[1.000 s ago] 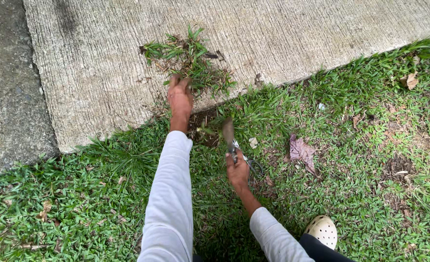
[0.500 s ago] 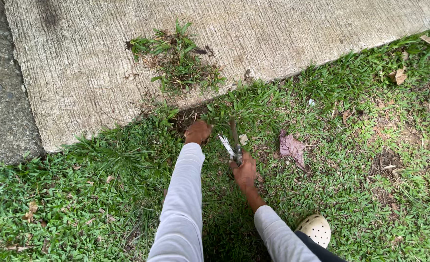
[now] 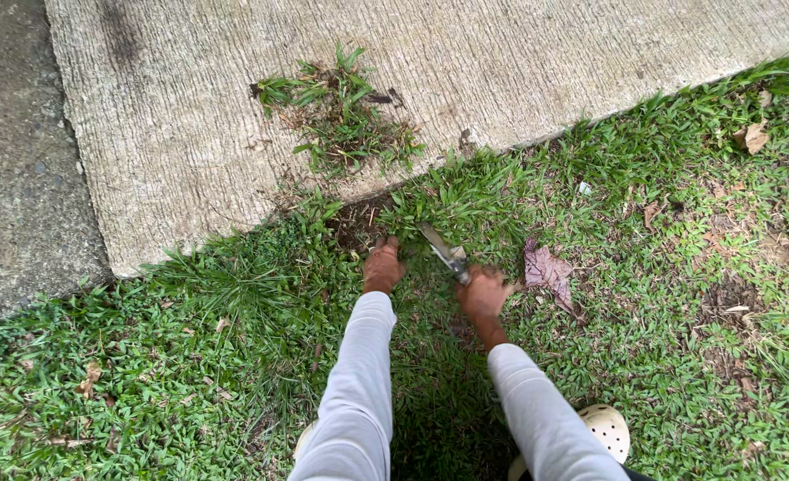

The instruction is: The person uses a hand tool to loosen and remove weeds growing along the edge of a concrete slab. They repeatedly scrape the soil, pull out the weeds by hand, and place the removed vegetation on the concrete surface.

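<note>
Left hand (image 3: 382, 266): low in grass (image 3: 190, 356), fingers curled into the blades beside a bare soil patch (image 3: 359, 223) at the slab edge; grip clenched on a tuft, as far as visible. Right hand (image 3: 483, 294): grip closed round the handle of a knife (image 3: 443, 250), blade angled up-left into the grass, tip just right of the left hand. Concrete slab (image 3: 501, 62): beyond both hands, bearing a pile of pulled weeds (image 3: 337, 111), well apart from the knife. Brown leaf (image 3: 546, 270): just right of right hand. Pale perforated shoe (image 3: 610, 428): bottom, near right sleeve.
</note>
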